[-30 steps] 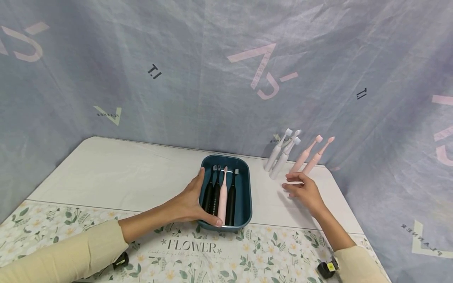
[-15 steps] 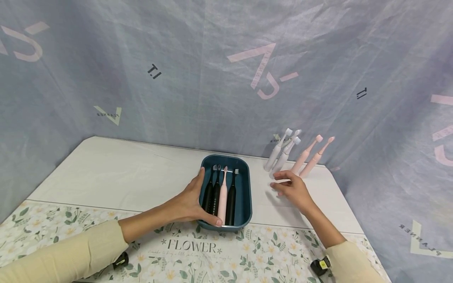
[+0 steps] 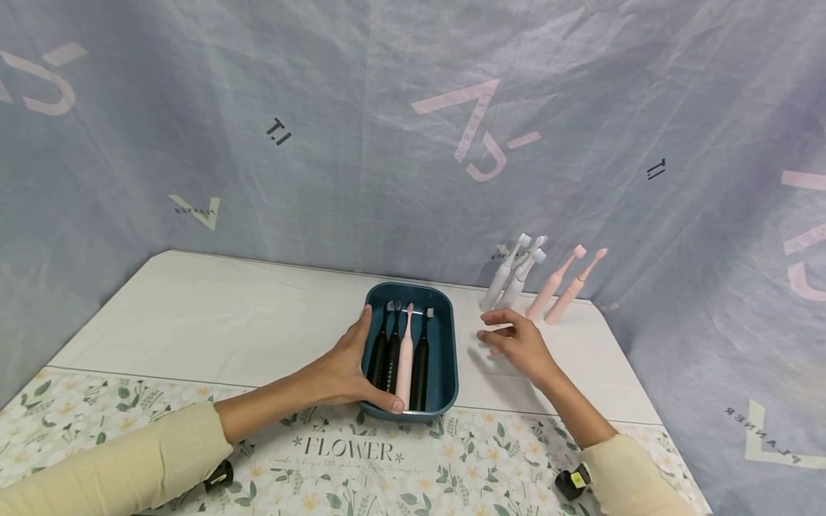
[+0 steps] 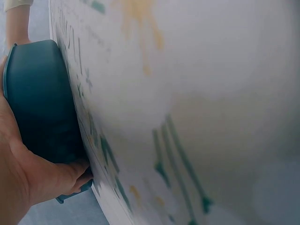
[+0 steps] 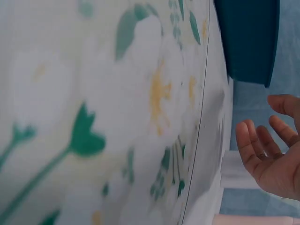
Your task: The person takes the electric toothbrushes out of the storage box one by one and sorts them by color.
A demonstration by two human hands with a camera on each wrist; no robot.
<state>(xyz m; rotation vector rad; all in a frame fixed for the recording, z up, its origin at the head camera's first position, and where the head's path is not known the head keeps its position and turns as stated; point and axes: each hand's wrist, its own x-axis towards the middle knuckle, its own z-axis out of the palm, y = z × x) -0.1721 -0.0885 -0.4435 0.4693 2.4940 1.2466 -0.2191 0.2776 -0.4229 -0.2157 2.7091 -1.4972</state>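
My left hand (image 3: 355, 365) grips the left side of a dark teal storage box (image 3: 447, 358), its thumb at the front rim. Three black electric toothbrushes (image 3: 419, 369) and a pink electric toothbrush (image 3: 404, 365) lie side by side inside. In the left wrist view, fingers wrap the wall of the box (image 4: 42, 103). My right hand (image 3: 519, 347) hovers to the right of the box, fingers loosely bent and holding nothing. Behind it stand three white electric toothbrushes (image 3: 495, 288), one partly hidden by the hand. Two pink electric toothbrushes (image 3: 548, 290) stand upright beside them.
A white cloth with a floral front band (image 3: 348, 466) covers the table (image 3: 226, 315). Grey-blue printed fabric (image 3: 323, 143) hangs behind and at both sides. Black wrist devices (image 3: 571, 484) hang under both cream sleeves (image 3: 632, 476).
My right hand has moved left, from in front of the pink toothbrushes to in front of the white ones, nearer the box. The left hand and box stay put.
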